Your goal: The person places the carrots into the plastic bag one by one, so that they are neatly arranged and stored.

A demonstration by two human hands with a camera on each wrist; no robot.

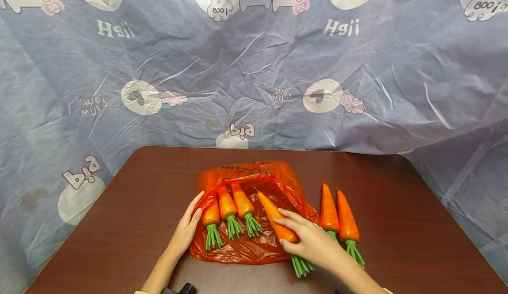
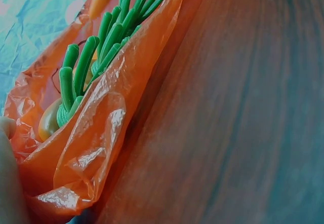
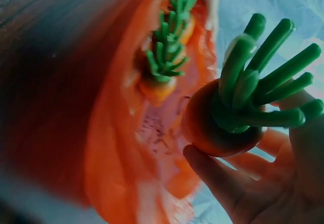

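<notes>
An orange-red plastic bag (image 1: pixel 254 252) lies with its mouth spread toward me, and three toy carrots (image 1: pixel 227 203) with green tops rest side by side inside it. At the bag's left edge, my left hand (image 1: pixel 186 228) holds the plastic between thumb and fingers. My right hand (image 1: pixel 315 243) grips another carrot (image 1: pixel 274 212) round its thick end, its pointed tip directed into the bag's mouth. The right wrist view shows this carrot's green stems (image 3: pixel 253 82) close up, with the thumb against its side. In the left wrist view, green stems (image 2: pixel 109 41) poke up behind the bag's near edge.
Two more carrots (image 1: pixel 328 210) (image 1: pixel 348 219) lie on the brown table (image 1: pixel 397 206) to the right of the bag, close to my right forearm. A printed grey-blue cloth (image 1: pixel 254 65) hangs behind the table. A black object (image 1: pixel 186 288) shows at the bottom edge.
</notes>
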